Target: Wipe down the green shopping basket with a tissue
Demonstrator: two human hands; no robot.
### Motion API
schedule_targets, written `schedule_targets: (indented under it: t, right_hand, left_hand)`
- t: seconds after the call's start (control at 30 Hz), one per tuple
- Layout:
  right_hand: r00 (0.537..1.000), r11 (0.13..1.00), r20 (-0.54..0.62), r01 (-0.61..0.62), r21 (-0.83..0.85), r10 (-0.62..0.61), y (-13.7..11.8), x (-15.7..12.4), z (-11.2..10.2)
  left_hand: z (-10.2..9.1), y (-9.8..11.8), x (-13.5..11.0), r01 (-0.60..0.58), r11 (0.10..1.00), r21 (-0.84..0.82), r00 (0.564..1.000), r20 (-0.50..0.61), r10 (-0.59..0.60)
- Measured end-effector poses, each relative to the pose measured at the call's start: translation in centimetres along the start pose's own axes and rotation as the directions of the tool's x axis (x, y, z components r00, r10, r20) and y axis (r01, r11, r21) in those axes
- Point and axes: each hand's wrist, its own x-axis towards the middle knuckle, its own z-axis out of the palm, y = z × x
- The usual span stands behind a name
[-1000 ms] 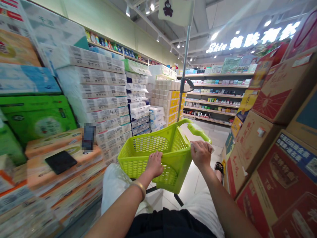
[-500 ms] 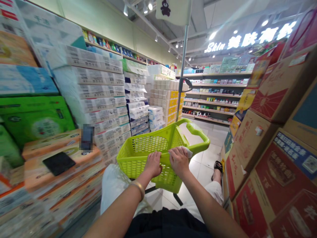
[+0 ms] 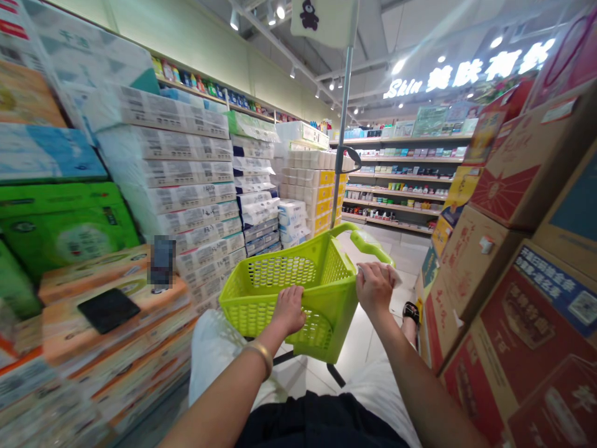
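A lime-green plastic shopping cart [image 3: 275, 311] with perforated walls stands before me, and no goods show in its basket. My left hand [image 3: 289, 309] is closed over the cart's near rim, a gold bangle on the wrist. At the corner by the cart's handle, my right hand [image 3: 375, 289] is closed on a crumpled white wipe [image 3: 396, 275], pressed against the green plastic. Part of the wipe is hidden beneath the fingers. A grey pole [image 3: 344, 130] with a bear-print flag rises behind the cart.
Stacked packs of tissue paper [image 3: 186, 168] line the left. A black tablet-like slab [image 3: 109, 310] and a blurred-out upright object [image 3: 161, 260] rest on orange packs. Cardboard cartons [image 3: 501, 261] wall the right side. Stocked shelves [image 3: 396, 177] stand beyond.
My right hand has slid right with the wipe, from the near rim to the corner by the handle. My left hand has stayed on the rim.
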Motion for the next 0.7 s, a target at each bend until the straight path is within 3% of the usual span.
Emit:
schedule_targets:
  t: [0.2,0.33,0.47,0.57,0.7]
  right_hand:
    - [0.949,0.963,0.200,0.212,0.164,-0.243,-6.7,-3.6,2.6]
    - [0.920,0.943,0.241,0.263,0.205,-0.309,-8.2,-4.2,3.0]
    - [0.933,0.957,0.235,0.236,0.170,-0.272,-5.6,-2.5,1.4]
    - [0.975,0.986,0.157,0.143,0.085,-0.155,-1.9,-0.9,-0.3]
    - [0.999,0.999,0.039,0.033,-0.002,-0.033,2.0,0.6,-1.4]
  left_hand:
    - [-0.1,0.1,-0.2,0.003,1.000,0.000,1.000,-0.005,-0.003]
    - [-0.1,0.0,-0.3,-0.011,1.000,-0.010,1.000,-0.004,0.011]
    - [0.0,-0.2,-0.3,-0.017,1.000,-0.020,1.000,-0.022,0.016]
    - [0.1,-0.2,-0.3,-0.026,0.999,-0.018,0.999,-0.036,0.026]
    - [0.2,-0.1,-0.2,-0.029,0.999,-0.025,0.999,-0.033,0.028]
